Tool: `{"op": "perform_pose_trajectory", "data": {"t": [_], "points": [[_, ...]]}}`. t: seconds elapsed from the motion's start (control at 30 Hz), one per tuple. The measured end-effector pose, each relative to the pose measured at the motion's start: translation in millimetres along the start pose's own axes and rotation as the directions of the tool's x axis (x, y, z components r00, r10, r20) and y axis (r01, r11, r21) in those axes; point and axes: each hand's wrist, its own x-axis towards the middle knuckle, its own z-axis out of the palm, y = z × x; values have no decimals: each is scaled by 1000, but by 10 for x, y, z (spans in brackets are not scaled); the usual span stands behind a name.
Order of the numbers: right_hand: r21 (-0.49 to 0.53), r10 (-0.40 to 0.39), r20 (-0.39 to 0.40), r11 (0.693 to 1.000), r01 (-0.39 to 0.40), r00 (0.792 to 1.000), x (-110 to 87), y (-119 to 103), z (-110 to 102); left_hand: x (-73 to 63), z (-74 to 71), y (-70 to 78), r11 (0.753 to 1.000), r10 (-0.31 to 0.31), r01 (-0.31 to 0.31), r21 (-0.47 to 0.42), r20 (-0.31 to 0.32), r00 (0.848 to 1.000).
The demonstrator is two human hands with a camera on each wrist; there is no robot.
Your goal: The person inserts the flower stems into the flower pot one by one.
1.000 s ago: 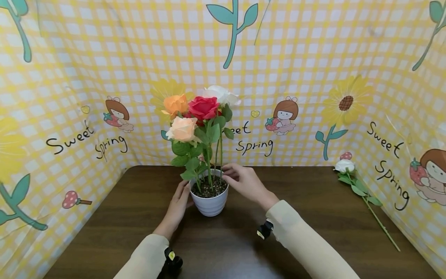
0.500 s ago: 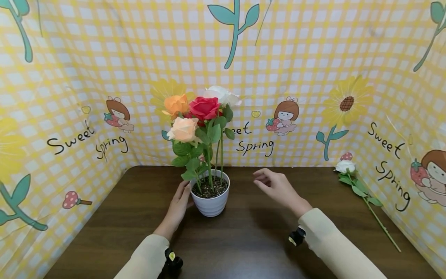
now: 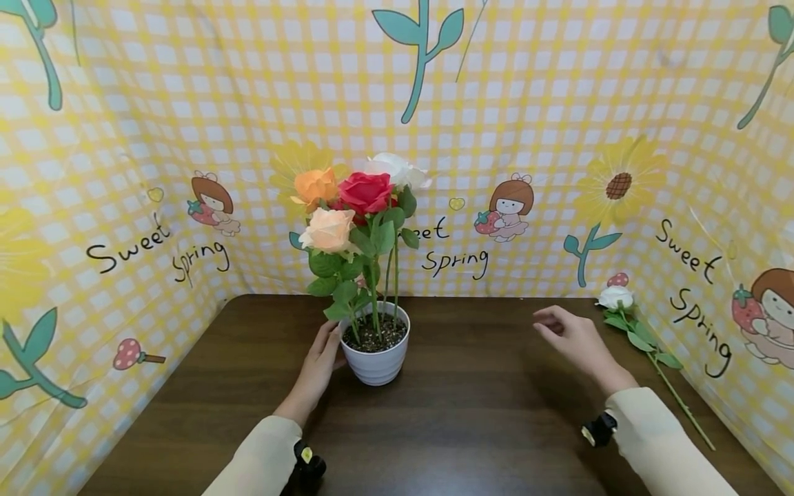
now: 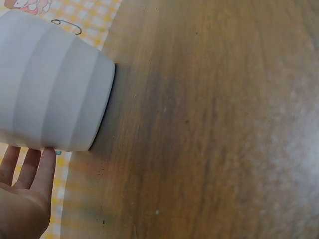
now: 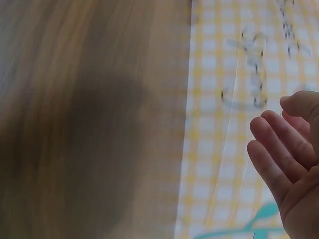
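A white ribbed flowerpot [image 3: 375, 364] filled with dark soil [image 3: 378, 335] stands on the table, left of centre. Orange [image 3: 315, 187], red [image 3: 366, 193], peach [image 3: 329, 230] and white roses [image 3: 397, 170] rise from it on green stems. My left hand [image 3: 315, 368] rests its fairly straight fingers on the pot's left side; in the left wrist view the fingertips [image 4: 48, 152] meet the wall of the pot [image 4: 55, 79]. Over the table's right part hangs my right hand [image 3: 577, 342], empty, fingers loosely bent. One loose white rose [image 3: 615, 297] lies beyond it on the right.
The dark wooden table [image 3: 459, 427] is enclosed at the back and sides by a yellow checked cloth [image 3: 533, 103] printed with flowers and lettering. The loose rose's long stem [image 3: 682, 408] runs along the table's right edge.
My right hand has left the stems at the pot's right rim and moved right across the table, towards the loose white rose. The left hand has stayed at the pot.
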Motion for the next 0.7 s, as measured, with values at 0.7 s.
{"op": "perform_pose_trajectory", "data": {"t": [0.7], "points": [[-150, 358, 25, 925, -350, 933, -844, 1035, -947, 10, 15, 5, 1000, -7, 7, -7, 14, 1000]]}}
